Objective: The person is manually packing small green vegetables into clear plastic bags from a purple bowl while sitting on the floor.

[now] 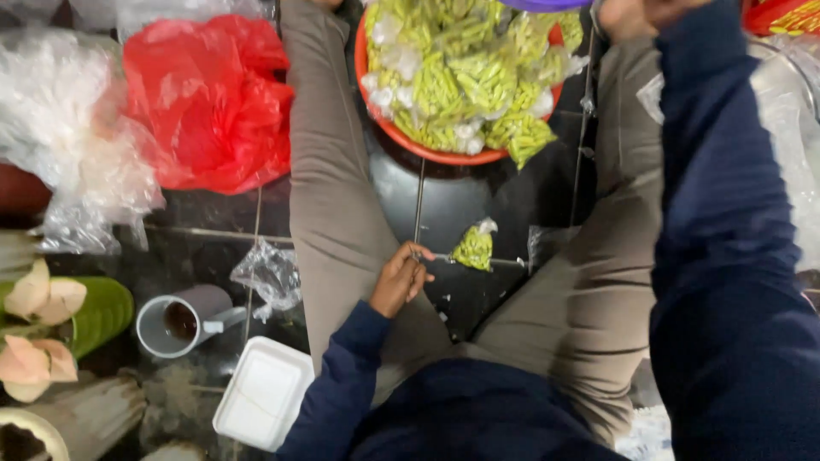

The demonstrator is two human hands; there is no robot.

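A basin (401, 137) of packets (461, 77) is sitting ahead between the knees. One packet (475, 248) is lying nearer, just right of the left hand (398, 278). Left of the leg, a cup (184, 320) is standing behind a box (263, 393).

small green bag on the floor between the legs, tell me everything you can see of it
The small bag is clear plastic packed with green pieces, knotted into a whitish tuft at its top. It lies alone on the dark tiled floor, below the red basin, apart from the left hand; nothing touches it.
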